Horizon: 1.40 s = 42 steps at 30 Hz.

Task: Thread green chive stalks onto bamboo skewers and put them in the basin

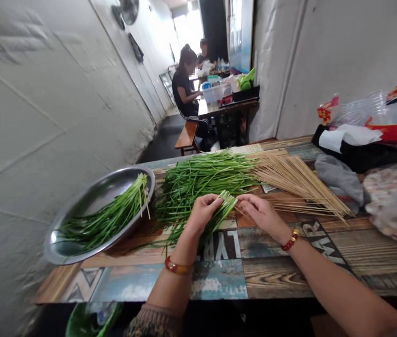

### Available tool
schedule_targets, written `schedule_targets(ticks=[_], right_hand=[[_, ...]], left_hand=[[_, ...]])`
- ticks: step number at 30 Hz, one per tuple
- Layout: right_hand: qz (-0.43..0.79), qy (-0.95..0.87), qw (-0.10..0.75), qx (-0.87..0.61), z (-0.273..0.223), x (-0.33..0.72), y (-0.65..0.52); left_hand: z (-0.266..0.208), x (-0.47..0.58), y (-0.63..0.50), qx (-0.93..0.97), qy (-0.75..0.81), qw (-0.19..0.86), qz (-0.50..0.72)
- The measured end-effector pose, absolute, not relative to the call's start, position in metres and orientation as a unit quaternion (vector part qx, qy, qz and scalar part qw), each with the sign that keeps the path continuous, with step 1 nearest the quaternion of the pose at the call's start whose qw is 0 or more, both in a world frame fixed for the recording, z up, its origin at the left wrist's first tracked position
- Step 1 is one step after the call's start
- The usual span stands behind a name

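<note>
My left hand (pixel 202 213) is closed around a small bunch of garlic chives (pixel 224 210), its pale cut ends pointing up and to the right. At those ends, the fingers of my right hand (pixel 260 213) are pinched together on what looks like a thin bamboo skewer, mostly hidden by the fingers. Behind my hands lies a big pile of loose chives (pixel 205 175). Bamboo skewers (pixel 300 180) are spread to the right of it, several of them lying near my right hand. On the left, a metal basin (pixel 96 189) holds skewered chives (pixel 114 213).
Plastic bags with pale contents (pixel 395 201) and a black bag (pixel 363 150) occupy the table's right end. A green bin (pixel 88 320) is below the front edge. Farther back, a person (pixel 184 89) sits at another table (pixel 216 108), with a second person behind.
</note>
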State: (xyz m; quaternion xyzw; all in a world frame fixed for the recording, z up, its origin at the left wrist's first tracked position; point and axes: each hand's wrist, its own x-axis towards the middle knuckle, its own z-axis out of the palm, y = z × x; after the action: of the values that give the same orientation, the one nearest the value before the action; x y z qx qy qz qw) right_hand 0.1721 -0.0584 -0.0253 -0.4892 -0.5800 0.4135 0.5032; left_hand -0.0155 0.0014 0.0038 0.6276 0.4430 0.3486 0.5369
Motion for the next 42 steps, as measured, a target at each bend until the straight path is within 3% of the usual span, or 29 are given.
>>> schedule_targets(ticks=[6, 11, 18, 42], right_hand=[[0.280, -0.657, 0.481, -0.509, -0.008, 0.174, -0.062], [0.158, -0.690, 0.523, -0.475, 0.019, 0.176, -0.064], [0.076, -0.728, 0.509, -0.453, 0.075, 0.182, -0.084], [-0.109, -0.813, 0.362, -0.442, 0.129, 0.170, -0.129]], left_hand=[[0.039, -0.016, -0.002, 0.641, 0.444, 0.508, 0.365], [0.074, -0.020, -0.014, 0.663, 0.369, 0.560, 0.333], [0.110, -0.017, -0.038, 0.664, 0.334, 0.607, 0.281], [0.119, -0.027, -0.084, 0.610, 0.248, 0.663, 0.356]])
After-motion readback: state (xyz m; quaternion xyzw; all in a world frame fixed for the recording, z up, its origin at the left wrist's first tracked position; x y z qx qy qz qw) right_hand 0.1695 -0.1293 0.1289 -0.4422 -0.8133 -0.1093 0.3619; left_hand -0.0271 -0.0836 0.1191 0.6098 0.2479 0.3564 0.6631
